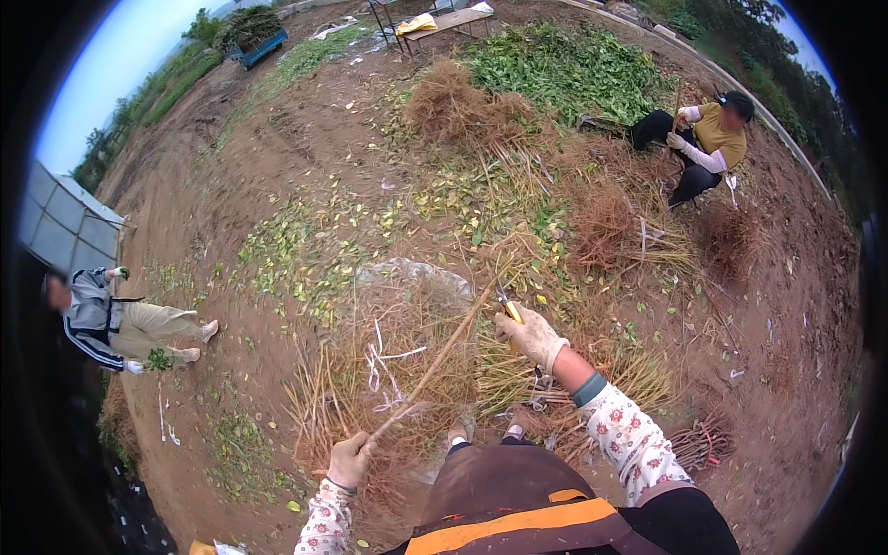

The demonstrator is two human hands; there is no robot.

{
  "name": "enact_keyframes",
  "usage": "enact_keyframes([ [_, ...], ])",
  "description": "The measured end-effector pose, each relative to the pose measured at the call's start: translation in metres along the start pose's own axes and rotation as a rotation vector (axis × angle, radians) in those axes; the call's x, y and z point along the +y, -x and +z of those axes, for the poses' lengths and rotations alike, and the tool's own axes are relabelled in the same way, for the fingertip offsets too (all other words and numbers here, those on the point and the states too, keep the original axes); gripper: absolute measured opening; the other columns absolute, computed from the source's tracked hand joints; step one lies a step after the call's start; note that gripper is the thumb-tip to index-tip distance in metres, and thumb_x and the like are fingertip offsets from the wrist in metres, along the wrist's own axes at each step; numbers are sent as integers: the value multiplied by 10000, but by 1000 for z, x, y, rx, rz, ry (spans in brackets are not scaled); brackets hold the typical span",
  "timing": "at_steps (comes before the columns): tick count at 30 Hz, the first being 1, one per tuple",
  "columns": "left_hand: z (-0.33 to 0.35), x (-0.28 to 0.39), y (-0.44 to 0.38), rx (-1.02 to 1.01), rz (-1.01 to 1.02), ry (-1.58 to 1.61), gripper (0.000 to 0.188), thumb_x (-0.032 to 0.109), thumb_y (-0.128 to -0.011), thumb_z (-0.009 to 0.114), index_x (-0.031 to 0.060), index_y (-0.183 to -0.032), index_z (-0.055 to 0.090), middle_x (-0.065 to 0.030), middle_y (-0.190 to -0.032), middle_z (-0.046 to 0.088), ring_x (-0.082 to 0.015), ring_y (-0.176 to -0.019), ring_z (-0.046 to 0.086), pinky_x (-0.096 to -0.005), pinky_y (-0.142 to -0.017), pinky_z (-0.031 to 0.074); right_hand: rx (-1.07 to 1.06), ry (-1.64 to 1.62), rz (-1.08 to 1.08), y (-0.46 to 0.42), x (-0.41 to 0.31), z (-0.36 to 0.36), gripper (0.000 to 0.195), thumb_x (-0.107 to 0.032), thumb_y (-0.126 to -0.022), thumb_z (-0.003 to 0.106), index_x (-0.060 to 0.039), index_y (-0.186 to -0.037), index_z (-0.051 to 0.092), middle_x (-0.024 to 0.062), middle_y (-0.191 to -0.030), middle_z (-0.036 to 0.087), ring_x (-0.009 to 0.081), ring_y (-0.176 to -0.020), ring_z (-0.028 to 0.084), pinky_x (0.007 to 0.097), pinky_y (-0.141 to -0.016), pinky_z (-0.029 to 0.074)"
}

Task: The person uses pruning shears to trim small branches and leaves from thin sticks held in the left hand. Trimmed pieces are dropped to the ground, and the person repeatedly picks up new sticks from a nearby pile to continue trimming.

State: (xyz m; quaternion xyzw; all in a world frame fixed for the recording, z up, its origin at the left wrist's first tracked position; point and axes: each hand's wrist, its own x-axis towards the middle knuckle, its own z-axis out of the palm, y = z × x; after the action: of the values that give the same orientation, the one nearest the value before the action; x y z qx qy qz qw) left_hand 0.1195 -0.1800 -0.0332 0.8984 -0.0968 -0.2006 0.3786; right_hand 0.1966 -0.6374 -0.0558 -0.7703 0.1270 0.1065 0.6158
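Gloved in pale fabric, my left hand (pixel 349 458) grips the lower end of a long, thin woody stem (pixel 444 352). The stem slants up and to the right, its far end near a tuft of fine roots or twigs. My right hand (pixel 533 336), also gloved, holds yellow-handled pruning shears (pixel 512 310). Their metal blades lie close beside the stem's upper part; whether they touch it cannot be made out. Beneath both hands lie bundles of cut stems (pixel 503 378) and a heap of dry, rooty stems (pixel 326 388). White ties (pixel 378 357) rest on the heap.
A person (pixel 714 142) crouches at upper right beside tied stem bundles (pixel 659 243) and a green leaf pile (pixel 569 73). Another person (pixel 118 322) stands at left, holding a small leafy plant (pixel 159 359). A bench (pixel 451 19) and a loaded blue trailer (pixel 260 50) stand farther back.
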Motion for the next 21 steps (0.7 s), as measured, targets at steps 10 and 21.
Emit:
enact_keyframes([
  [10,-76,-84,84,-123,-178,105,355,358,-982,636,28,-855,608,-79,-669,555,-196,-614,537,-366,-588,431,-31,-254,235,48,1,117,257,-283,-995,643,-33,-939,634,19,-637,565,113,-532,499,321,-521,430],
  [21,-79,-92,141,80,-172,-22,396,419,-957,639,38,-847,627,-186,-661,524,-342,-598,552,-418,-587,445,-684,-845,538,90,-103,175,563,-464,-1083,459,51,-1297,537,137,-1008,626,274,-920,680,480,-855,606],
])
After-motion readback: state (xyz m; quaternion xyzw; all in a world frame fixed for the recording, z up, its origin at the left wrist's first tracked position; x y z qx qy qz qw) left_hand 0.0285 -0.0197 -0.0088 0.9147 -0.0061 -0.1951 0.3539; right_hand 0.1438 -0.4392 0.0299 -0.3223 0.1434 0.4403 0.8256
